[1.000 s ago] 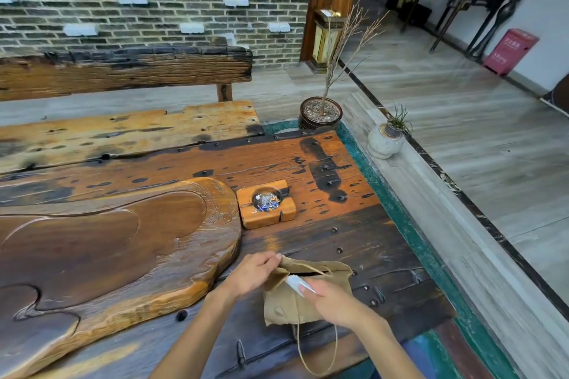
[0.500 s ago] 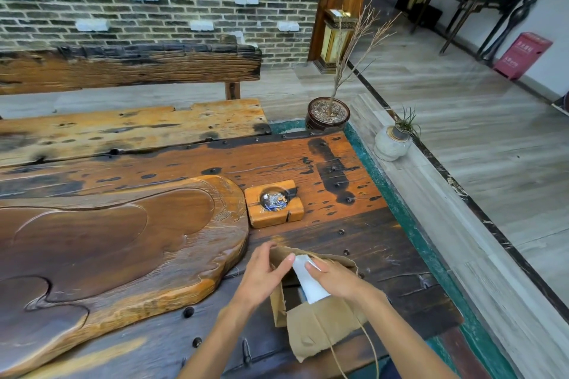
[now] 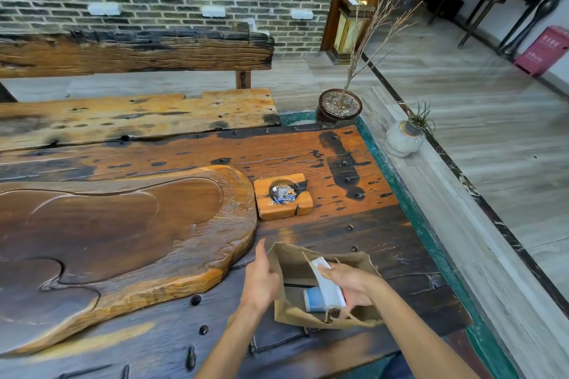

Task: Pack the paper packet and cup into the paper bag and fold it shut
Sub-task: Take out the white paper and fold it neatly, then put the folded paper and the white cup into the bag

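Observation:
A brown paper bag [image 3: 292, 264] stands open-mouthed on the dark wooden table near its front right corner. My left hand [image 3: 261, 280] holds the bag's left rim. My right hand [image 3: 351, 281] reaches over the opening and pinches a white paper packet [image 3: 328, 286], which hangs partly inside the bag. Beside the packet, deeper in the bag, lies a blue and white item [image 3: 312, 300]; whether it is the cup I cannot tell.
A small wooden block with a round hollow full of bits [image 3: 283, 195] sits beyond the bag. A large carved wooden tea tray [image 3: 123, 240] fills the table's left. Past the teal table edge [image 3: 409, 209] run a stone ledge, a white pot [image 3: 401, 140] and a dark planter [image 3: 338, 106].
The bag has been pulled wider open and stands more upright. My right hand has lowered the white packet from above the mouth down into the bag.

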### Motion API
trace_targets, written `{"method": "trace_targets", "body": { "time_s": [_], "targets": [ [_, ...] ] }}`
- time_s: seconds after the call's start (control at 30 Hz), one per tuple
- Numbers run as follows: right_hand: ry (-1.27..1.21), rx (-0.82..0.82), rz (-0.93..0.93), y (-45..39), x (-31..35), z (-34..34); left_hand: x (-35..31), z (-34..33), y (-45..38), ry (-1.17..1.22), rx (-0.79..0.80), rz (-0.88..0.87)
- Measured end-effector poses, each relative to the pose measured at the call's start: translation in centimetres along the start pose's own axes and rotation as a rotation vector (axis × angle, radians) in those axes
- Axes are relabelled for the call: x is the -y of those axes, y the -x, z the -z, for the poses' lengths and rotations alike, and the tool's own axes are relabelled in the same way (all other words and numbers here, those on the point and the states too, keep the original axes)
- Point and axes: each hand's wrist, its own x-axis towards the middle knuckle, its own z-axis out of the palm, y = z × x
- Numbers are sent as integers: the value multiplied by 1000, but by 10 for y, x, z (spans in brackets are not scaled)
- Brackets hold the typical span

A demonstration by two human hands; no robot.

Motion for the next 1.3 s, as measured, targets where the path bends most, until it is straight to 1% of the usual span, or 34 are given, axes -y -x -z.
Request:
{"method": "trace_targets", "body": {
  "time_s": [0.07, 0.13, 0.27, 0.43, 0.57, 0.67, 0.77, 0.9, 1.0, 1.07, 1.17, 1.3],
  "targets": [
    [-69, 51, -43, -10, -9, 9, 3, 1, 0, 7, -15, 1],
    [-96, 68, -53, -15, -12, 10, 5, 1, 1, 9, -9, 4],
    [-51, -54, -38, -18, -2, -10, 5, -1, 2, -17, 6, 2],
    [-129, -116, 49, -32, 12, -25, 2, 1, -1, -50, 64, -16],
    [-212, -80, 65, -43, 12, -34, 1, 3, -2, -54, 72, -19],
    [-295, -96, 58, -53, 8, -39, 3, 6, -3, -40, 78, -6],
    [-282, -175, 40, -57, 4, -43, 6, 8, -6, -38, 85, 0],
    [-320, -212, 8, -55, 6, -49, 11, 9, -13, -46, 95, 13],
    [-342, -210, 16, -68, 6, -54, 12, 11, -17, -54, 95, -1],
    [-336, -228, 9, -91, 0, -52, 12, 12, -19, -61, 92, -12],
    [-241, -238, 52, -168, -36, -32, 13, 12, -20, -46, 100, -5],
    [-235, -228, -44, -99, 1, -56, 13, 12, -20, -32, 104, 5]
  ]
}}
